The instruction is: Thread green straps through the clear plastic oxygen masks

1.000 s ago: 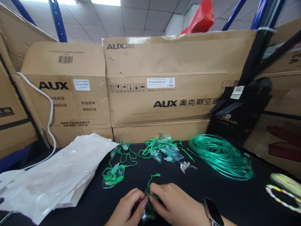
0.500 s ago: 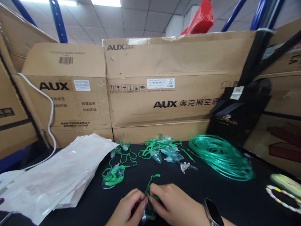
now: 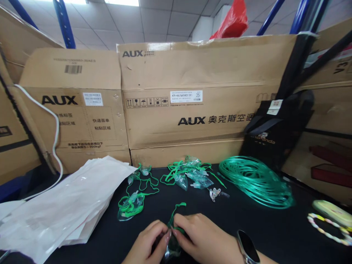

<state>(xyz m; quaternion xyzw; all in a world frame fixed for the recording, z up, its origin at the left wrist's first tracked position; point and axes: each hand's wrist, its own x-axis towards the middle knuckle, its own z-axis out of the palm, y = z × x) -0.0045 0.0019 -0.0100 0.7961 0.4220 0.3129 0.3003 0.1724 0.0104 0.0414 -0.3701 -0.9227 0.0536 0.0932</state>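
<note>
Both my hands meet at the bottom middle over a clear green mask (image 3: 171,246) with a green strap looping up from it. My left hand (image 3: 147,244) pinches the mask from the left, fingers curled. My right hand (image 3: 205,240), with a dark watch on its wrist, grips the same mask from the right. Just beyond lies another clear mask with a green strap (image 3: 130,204). Farther back sits a pile of similar masks (image 3: 189,175).
A stack of white plastic bags (image 3: 63,207) lies at the left on the black table (image 3: 275,231). A coil of green tubing (image 3: 254,181) sits at the right. Large AUX cardboard boxes (image 3: 192,99) wall off the back. A black bag (image 3: 277,132) leans at the right.
The view has shifted slightly to the right. My hands stay pinched on the mask in nearly the same place.
</note>
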